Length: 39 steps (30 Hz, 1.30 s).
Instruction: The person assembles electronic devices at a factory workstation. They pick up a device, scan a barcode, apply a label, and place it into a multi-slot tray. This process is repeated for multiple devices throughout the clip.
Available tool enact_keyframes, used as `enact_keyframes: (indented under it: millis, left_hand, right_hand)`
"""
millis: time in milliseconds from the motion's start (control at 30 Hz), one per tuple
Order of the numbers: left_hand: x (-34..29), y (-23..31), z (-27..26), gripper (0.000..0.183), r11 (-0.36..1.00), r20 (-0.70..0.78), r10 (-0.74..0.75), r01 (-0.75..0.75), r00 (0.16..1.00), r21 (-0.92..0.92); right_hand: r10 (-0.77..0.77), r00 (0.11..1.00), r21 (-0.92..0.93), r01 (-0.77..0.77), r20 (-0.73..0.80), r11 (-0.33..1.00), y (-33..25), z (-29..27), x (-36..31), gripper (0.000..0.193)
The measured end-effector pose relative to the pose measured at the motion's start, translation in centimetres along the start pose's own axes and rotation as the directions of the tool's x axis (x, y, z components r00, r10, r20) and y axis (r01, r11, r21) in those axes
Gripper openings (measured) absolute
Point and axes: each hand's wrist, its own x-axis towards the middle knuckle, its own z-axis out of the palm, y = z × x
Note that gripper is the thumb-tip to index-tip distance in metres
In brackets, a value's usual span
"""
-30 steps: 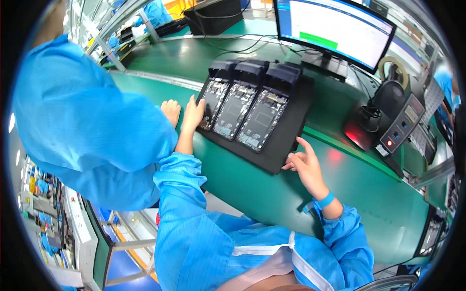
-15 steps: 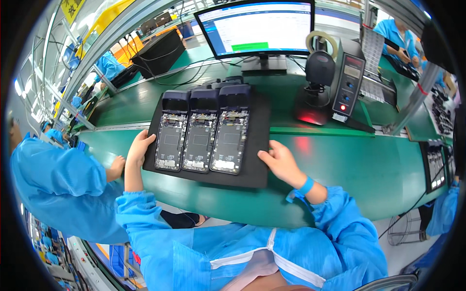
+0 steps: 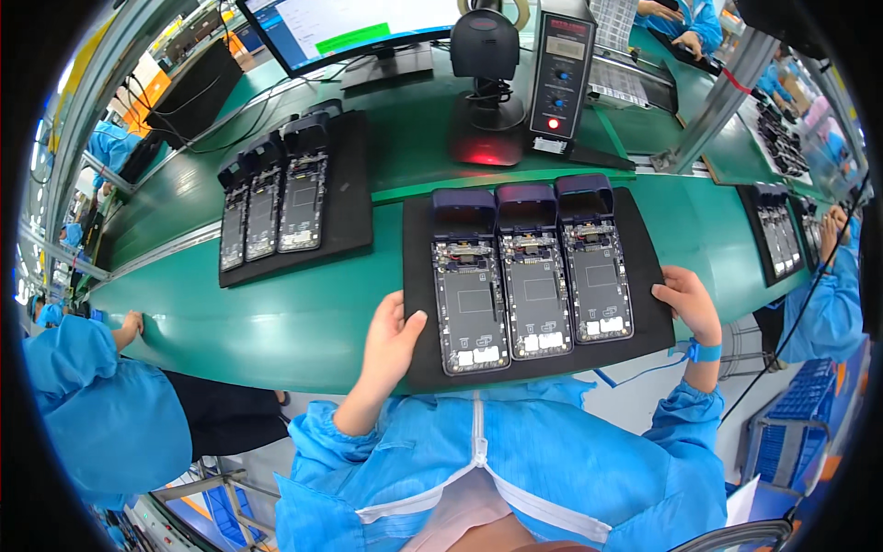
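Table point(image 3: 313, 340): green top is stretching out under a lit monitor point(image 3: 359, 23) and a scanner point(image 3: 485, 51).
Phones point(image 3: 535, 294): three opened ones are lying side by side on the near black board point(image 3: 651, 244), right by the blue jacket point(image 3: 432, 423).
Left grip point(image 3: 391, 345): it's pinching the board's left edge, thumb on top.
Right grip point(image 3: 692, 304): it's clasping the opposite edge.
Board handling: holding both sides level should be preventing any sliding; whether the board is resting or hovering, I cannot tell.
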Motion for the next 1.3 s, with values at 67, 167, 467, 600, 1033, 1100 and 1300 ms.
enact_keyframes:
  millis: [67,167,467,600,1033,1100,1300]
  left_hand:
    - [1.7,-2.9,0.6,0.045,0.955,-0.057,0.191,-0.172,0.980,0.240]
    - [1.7,-1.5,2.8,0.058,0.643,0.001,0.395,-0.278,0.919,0.713]
    - [1.2,0.1,4.3,0.079,0.982,0.094,0.078,-0.060,0.992,-0.181]
    - [2.5,1.4,4.3,0.081,0.897,0.026,-0.027,0.035,0.999,-0.441]
    - [2.4,2.5,2.8,0.046,0.726,0.246,-0.082,0.227,0.966,-0.649]
    - [1.7,3.6,1.1,0.047,0.724,0.273,-0.137,0.285,0.952,-0.629]
    - [3.3,5.1,0.8,0.052,0.780,0.262,-0.103,0.242,0.960,-0.578]
  right_hand:
    - [-0.083,0.994,0.032,0.085,-0.065,0.996,2.8,-0.5,2.2,0.029]
    - [-0.217,0.959,-0.387,0.134,-0.179,0.912,4.0,-0.9,3.5,0.033]
    - [-0.457,0.864,-0.439,0.335,-0.209,0.834,0.9,4.3,5.8,0.052]
    - [-0.347,0.938,-0.349,0.321,-0.014,0.880,-1.7,2.6,6.0,0.055]
    - [-0.206,0.766,0.382,0.511,-0.609,0.770,-8.3,-2.0,19.6,0.020]
    - [-0.251,0.722,0.396,0.596,-0.645,0.699,-8.9,-0.6,19.2,0.019]
    - [-0.437,0.884,0.370,0.466,-0.163,0.804,-12.2,11.2,18.1,0.018]
